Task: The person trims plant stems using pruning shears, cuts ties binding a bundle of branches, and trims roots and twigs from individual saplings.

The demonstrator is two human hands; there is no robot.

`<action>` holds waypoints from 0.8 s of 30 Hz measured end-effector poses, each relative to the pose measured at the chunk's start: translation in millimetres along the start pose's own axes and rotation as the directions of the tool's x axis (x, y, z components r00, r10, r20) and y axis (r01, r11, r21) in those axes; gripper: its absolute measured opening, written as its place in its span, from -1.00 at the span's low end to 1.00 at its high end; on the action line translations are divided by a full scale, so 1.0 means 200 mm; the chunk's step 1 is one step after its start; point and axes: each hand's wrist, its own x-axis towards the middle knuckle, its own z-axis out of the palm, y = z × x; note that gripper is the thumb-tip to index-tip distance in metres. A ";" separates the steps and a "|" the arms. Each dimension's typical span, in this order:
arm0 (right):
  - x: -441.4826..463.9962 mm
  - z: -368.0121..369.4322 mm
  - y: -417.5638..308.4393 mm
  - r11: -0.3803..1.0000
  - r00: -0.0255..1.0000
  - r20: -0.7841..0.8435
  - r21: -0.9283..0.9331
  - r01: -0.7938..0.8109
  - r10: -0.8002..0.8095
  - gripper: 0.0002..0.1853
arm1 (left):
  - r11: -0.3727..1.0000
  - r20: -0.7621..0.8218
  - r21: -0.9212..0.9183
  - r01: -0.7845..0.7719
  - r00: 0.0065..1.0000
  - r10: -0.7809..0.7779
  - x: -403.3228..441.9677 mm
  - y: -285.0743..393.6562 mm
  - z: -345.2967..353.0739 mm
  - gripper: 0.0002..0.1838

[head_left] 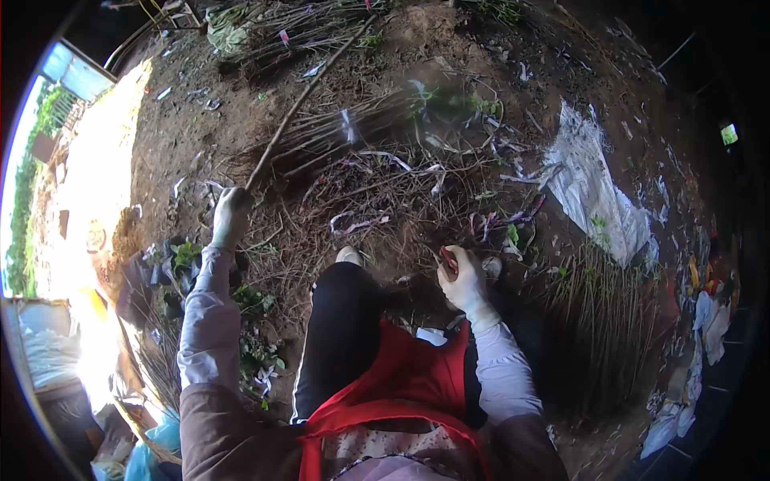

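Partway through, by the look of it. Closest in, smooth red apron cloth (393, 369) over black trousers (345, 317) with a pale side stripe. Off to the right, a dense stand of thin brown stems (601, 313), straight and brushlike, no tie visible, so probably left to deal with. Over on the left, glossy dark-green leaves (255, 301). Right hand (463, 282) curled round a red-handled cutter (451, 259) (pruning shears, most likely; blades apart or together, can't tell). A bit farther out, left hand (232, 216) closed on the near end of a long woody stem (298, 104), slim, slightly crooked, slanting up and away, not in any bundle. Beyond the hands, a scruffy mat of twigs (401, 188), all tangles, plus curly purplish-white strips (362, 228). Out to the right, crumpled white sheeting (589, 180). Past the mat, seemingly finished: a stem bundle (317, 132) cinched with a white tie (348, 127). Farthest, more heaped stems (265, 68) with a pinkish tag (285, 38), on crumbly brown soil (433, 40).
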 end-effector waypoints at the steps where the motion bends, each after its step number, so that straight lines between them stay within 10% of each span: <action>1: -0.04 -0.01 0.01 1.000 1.000 -0.002 0.001 -0.012 0.012 -0.62 | 0.993 -0.048 -0.111 0.049 0.997 -0.055 0.05 0.05 -0.09 -0.78; 3: -0.12 -0.05 -0.01 1.000 1.000 -0.010 -0.002 -0.027 0.027 -0.61 | 0.785 -0.073 -0.619 0.021 0.994 -0.084 0.18 0.14 -0.22 -0.72; 6: -0.27 -0.08 -0.06 0.997 0.997 -0.032 0.030 -0.076 0.077 -0.63 | 0.473 -0.067 -0.881 0.007 0.988 -0.139 0.33 0.52 -0.48 -0.63; 11: -0.53 -0.20 -0.26 0.903 0.961 -0.047 0.358 -0.238 0.272 -0.67 | -0.114 0.003 -0.993 -0.022 0.978 -0.211 0.38 1.14 -0.68 -0.73; 15: -0.62 -0.18 -0.19 0.980 0.950 -0.289 0.190 -0.063 0.117 -0.67 | -0.340 0.057 -0.940 -0.017 0.977 -0.206 0.34 1.36 -0.55 -0.62; 24: -0.38 -0.46 -0.49 0.996 0.913 -0.399 -0.046 0.074 -0.087 -0.63 | -0.287 0.108 -0.958 0.010 0.939 -0.327 -0.03 1.75 -0.29 -0.67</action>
